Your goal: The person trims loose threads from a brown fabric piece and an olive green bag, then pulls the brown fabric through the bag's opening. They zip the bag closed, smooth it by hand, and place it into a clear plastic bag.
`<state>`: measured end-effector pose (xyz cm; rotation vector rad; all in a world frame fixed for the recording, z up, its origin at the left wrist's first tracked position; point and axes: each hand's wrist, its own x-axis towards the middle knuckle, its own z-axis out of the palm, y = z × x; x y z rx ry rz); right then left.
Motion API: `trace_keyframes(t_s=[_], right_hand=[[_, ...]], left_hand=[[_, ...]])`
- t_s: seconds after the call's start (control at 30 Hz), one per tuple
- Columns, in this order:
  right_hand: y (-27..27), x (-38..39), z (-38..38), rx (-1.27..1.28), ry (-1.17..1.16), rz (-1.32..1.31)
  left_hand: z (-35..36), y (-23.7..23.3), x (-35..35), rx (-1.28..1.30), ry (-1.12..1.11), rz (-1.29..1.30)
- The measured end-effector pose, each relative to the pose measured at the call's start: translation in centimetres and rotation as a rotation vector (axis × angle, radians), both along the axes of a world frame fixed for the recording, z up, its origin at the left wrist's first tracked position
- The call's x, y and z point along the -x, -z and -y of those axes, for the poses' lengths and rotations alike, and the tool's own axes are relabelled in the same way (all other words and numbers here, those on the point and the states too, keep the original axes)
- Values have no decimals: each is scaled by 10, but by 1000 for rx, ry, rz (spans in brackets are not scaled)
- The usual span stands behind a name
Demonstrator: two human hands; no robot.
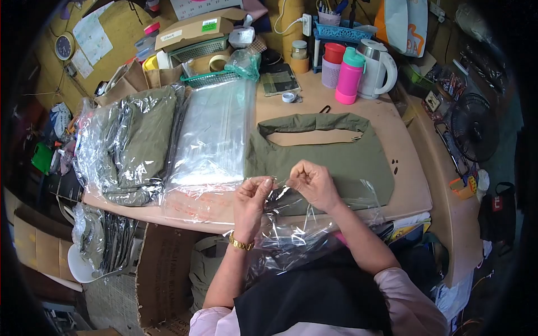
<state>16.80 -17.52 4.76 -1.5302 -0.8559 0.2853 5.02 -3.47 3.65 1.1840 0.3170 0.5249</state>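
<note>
My left hand (pixel 253 200), with a gold watch at the wrist, pinches the edge of a clear plastic bag (pixel 297 238). Close beside it, my right hand (pixel 314 183) pinches the same edge, fingers curled. The bag hangs from both hands over the table's front edge towards my lap. Under and behind my hands lies an olive-green cloth bag (pixel 342 159), flat on the table, its handle opening pointing away from me. To the left is a stack of clear plastic bags (pixel 210 134). Farther left, folded olive bags (pixel 145 134) lie in clear plastic.
At the back right stand a pink bottle (pixel 348 78), a white kettle (pixel 376 70) and a red-lidded cup (pixel 333 64). A roll of tape (pixel 288 97) lies near the back. Green baskets (pixel 210 78) stand at the back left. A cardboard box (pixel 162 269) is below the front edge.
</note>
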Motion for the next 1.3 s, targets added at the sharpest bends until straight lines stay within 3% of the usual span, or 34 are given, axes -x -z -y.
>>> trace_keyframes(t_s=[0.07, 0.1, 0.17, 0.23, 0.33, 0.4, 0.47, 0.57, 0.63, 0.77, 0.83, 0.87, 0.93, 1.07, 1.17, 1.27, 1.3], right_hand=[[1, 4, 2, -2, -18, -71], [1, 8, 3, -17, 15, -47], [-1, 9, 7, -30, 47, -22], [-2, 8, 14, 191, 64, 157], [-4, 9, 13, 140, 87, 223], [-3, 9, 11, 87, 82, 188], [-4, 10, 10, 34, 73, 153], [-5, 12, 10, 48, 63, 208], [-1, 11, 10, 161, 135, 484], [-14, 16, 15, 246, 47, 233], [-11, 18, 13, 94, -47, 91], [-10, 16, 13, 93, -47, 92], [-9, 14, 13, 49, -17, 115], [-12, 14, 15, 24, 27, 130], [-10, 17, 13, 85, 34, -103], [-10, 15, 14, 192, 36, 105], [-10, 15, 13, 191, 34, 104]], left_hand=[[-8, -3, 2, -67, -27, -100], [-3, 1, 0, -38, -25, 11], [-3, 7, 1, -58, -27, -19], [-5, 7, 2, -78, -23, -48], [-6, -2, 2, -105, 52, -133], [1, -10, 0, -122, -62, -85], [-6, -1, 2, -92, -32, -50], [-8, 3, 4, -57, -6, -180], [1, -1, 0, -1, 31, 8], [-1, -2, 2, -93, 58, -61], [-5, 9, 1, 2, 120, 54], [-9, 16, 0, 1, 120, 55], [-14, 29, 1, 234, 236, 114], [0, -5, 1, 148, 175, -7], [-5, -2, 1, 124, 184, 13], [-2, -4, -1, 107, 101, 95], [-12, 7, -2, 67, 205, -54]])
